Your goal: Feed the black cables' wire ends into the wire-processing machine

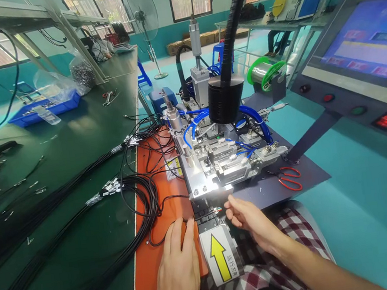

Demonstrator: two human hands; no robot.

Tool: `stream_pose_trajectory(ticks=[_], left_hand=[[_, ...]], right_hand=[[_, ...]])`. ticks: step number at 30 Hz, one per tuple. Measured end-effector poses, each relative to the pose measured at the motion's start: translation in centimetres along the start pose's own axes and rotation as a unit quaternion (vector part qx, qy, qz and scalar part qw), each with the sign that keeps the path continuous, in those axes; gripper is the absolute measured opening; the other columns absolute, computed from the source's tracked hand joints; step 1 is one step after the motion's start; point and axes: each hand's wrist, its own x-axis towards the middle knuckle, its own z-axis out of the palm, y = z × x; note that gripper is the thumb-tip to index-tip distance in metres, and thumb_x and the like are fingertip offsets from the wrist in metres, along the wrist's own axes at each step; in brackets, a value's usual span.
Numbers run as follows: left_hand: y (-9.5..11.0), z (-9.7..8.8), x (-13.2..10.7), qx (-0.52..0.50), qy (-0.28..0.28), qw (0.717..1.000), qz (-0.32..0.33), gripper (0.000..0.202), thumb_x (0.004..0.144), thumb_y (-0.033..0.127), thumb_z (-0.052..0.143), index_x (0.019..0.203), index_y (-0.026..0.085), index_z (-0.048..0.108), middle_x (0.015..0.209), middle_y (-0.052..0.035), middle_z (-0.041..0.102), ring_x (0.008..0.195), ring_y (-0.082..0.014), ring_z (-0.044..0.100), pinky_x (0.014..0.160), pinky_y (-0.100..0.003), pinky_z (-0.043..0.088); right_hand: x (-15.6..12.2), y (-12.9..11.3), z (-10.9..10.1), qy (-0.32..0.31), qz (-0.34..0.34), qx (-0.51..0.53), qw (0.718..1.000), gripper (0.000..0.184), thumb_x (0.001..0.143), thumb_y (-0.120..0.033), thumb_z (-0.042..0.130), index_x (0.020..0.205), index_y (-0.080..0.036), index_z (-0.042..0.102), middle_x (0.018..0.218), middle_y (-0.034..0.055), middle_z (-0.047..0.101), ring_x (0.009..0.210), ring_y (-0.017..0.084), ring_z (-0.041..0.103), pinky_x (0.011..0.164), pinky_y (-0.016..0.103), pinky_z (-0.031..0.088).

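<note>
My left hand [179,251] rests palm down over the orange plate [147,274]. Its fingertips close on a thin black cable [160,242] beside a small dark clamp track [205,222]. Short coloured wire ends [217,210] stick out at the track's right side. Just right of them is my right hand [244,217], its fingers curled and thumb close to them; whatever they hold, if anything, is too small to see. Directly ahead stands the metal machine [200,172] with blue air tubes. A white block with a yellow arrow [220,258] lies between my hands.
Bundled black cables [103,192] cover part of the green bench [95,243] at left. Red-handled scissors [290,179] lie on the machine's dark base. A black hose nozzle [225,100] hangs overhead. At right are a control screen [369,45] and a wire spool [264,74].
</note>
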Motion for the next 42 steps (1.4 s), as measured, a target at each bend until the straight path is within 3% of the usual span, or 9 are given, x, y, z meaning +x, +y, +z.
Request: stream_pose_trajectory(ticks=[4, 10, 14, 20, 25, 30, 33, 37, 42], left_hand=[[0.0, 0.1, -0.1, -0.023, -0.020, 0.999, -0.017, 0.048, 0.092, 0.018, 0.029, 0.137, 0.021, 0.046, 0.145, -0.0115, 0.042, 0.130, -0.0314, 0.041, 0.088, -0.045, 0.055], [-0.3, 0.2, 0.0, -0.058, -0.007, 0.998, -0.024, 0.048, 0.090, 0.017, 0.031, 0.136, 0.021, 0.046, 0.142, -0.0114, 0.046, 0.129, -0.0302, 0.042, 0.093, -0.047, 0.051], [-1.3, -0.1, 2.8, -0.138, 0.063, 0.988, 0.019, 0.051, 0.088, 0.015, 0.034, 0.137, 0.022, 0.043, 0.135, -0.0102, 0.052, 0.128, -0.0265, 0.044, 0.101, -0.045, 0.044], [-1.7, -1.0, 7.9, -0.136, 0.089, 0.986, 0.046, 0.042, 0.086, 0.013, 0.036, 0.123, 0.019, 0.055, 0.124, -0.0097, 0.059, 0.118, -0.0233, 0.053, 0.100, -0.042, 0.046], [-2.6, -3.9, 5.1, -0.096, 0.125, 0.987, 0.019, 0.035, 0.088, 0.016, 0.035, 0.111, 0.024, 0.060, 0.103, -0.0086, 0.065, 0.098, -0.0220, 0.061, 0.085, -0.038, 0.053], [-6.4, -6.3, 0.8, -0.062, 0.151, 0.985, -0.063, 0.020, 0.088, 0.022, 0.040, 0.092, 0.023, 0.060, 0.089, -0.0076, 0.063, 0.089, -0.0235, 0.061, 0.076, -0.036, 0.052], [-8.1, -6.6, 0.2, -0.058, 0.132, 0.984, -0.103, 0.013, 0.086, 0.025, 0.045, 0.081, 0.022, 0.058, 0.081, -0.0044, 0.061, 0.079, -0.0217, 0.060, 0.069, -0.033, 0.051], [-8.5, -7.5, 0.8, -0.068, 0.091, 0.985, -0.132, 0.013, 0.084, 0.026, 0.047, 0.074, 0.021, 0.055, 0.073, -0.0025, 0.061, 0.068, -0.0193, 0.059, 0.059, -0.029, 0.048], [-7.9, -9.8, 1.3, -0.070, 0.036, 0.989, -0.129, 0.015, 0.085, 0.026, 0.044, 0.089, 0.022, 0.059, 0.075, -0.0018, 0.064, 0.066, -0.0205, 0.060, 0.058, -0.030, 0.044]], right_hand=[[-0.9, 0.8, -2.1, 0.022, 0.017, -0.004, 1.000, 0.041, 0.074, -0.058, 0.064, 0.086, -0.019, 0.061, 0.068, -0.0020, 0.055, 0.051, 0.010, 0.039, 0.049, 0.023, 0.026], [-2.9, 0.6, -2.5, 0.031, 0.045, -0.009, 0.998, 0.036, 0.077, -0.054, 0.064, 0.079, -0.019, 0.058, 0.064, -0.0042, 0.051, 0.052, 0.009, 0.038, 0.054, 0.022, 0.030], [-3.1, 1.4, -2.8, 0.032, 0.050, -0.009, 0.998, 0.034, 0.078, -0.052, 0.064, 0.077, -0.018, 0.058, 0.065, -0.0035, 0.052, 0.052, 0.009, 0.039, 0.056, 0.023, 0.032], [-3.4, 3.2, -4.1, 0.075, 0.044, -0.049, 0.995, 0.035, 0.070, -0.056, 0.065, 0.074, -0.021, 0.062, 0.062, -0.0001, 0.055, 0.049, 0.014, 0.044, 0.049, 0.027, 0.037], [-5.1, 2.8, -5.6, 0.072, 0.053, -0.071, 0.993, 0.033, 0.066, -0.056, 0.066, 0.071, -0.023, 0.062, 0.061, 0.0003, 0.055, 0.049, 0.015, 0.046, 0.050, 0.029, 0.042], [-6.2, 0.4, -6.5, 0.064, 0.060, -0.076, 0.993, 0.035, 0.065, -0.056, 0.069, 0.066, -0.022, 0.061, 0.063, 0.0011, 0.055, 0.051, 0.015, 0.048, 0.054, 0.029, 0.047], [-6.5, -1.4, -5.4, 0.059, 0.051, -0.081, 0.994, 0.039, 0.062, -0.059, 0.071, 0.066, -0.022, 0.062, 0.064, 0.0017, 0.056, 0.053, 0.015, 0.047, 0.052, 0.027, 0.046], [-7.0, -3.5, -2.9, 0.039, 0.019, -0.111, 0.993, 0.043, 0.061, -0.062, 0.070, 0.057, -0.022, 0.057, 0.058, 0.0006, 0.051, 0.049, 0.014, 0.042, 0.049, 0.027, 0.043], [-8.0, -4.9, -0.5, 0.011, -0.003, -0.162, 0.987, 0.042, 0.057, -0.063, 0.070, 0.056, -0.023, 0.059, 0.053, -0.0004, 0.046, 0.048, 0.015, 0.039, 0.044, 0.026, 0.039]])
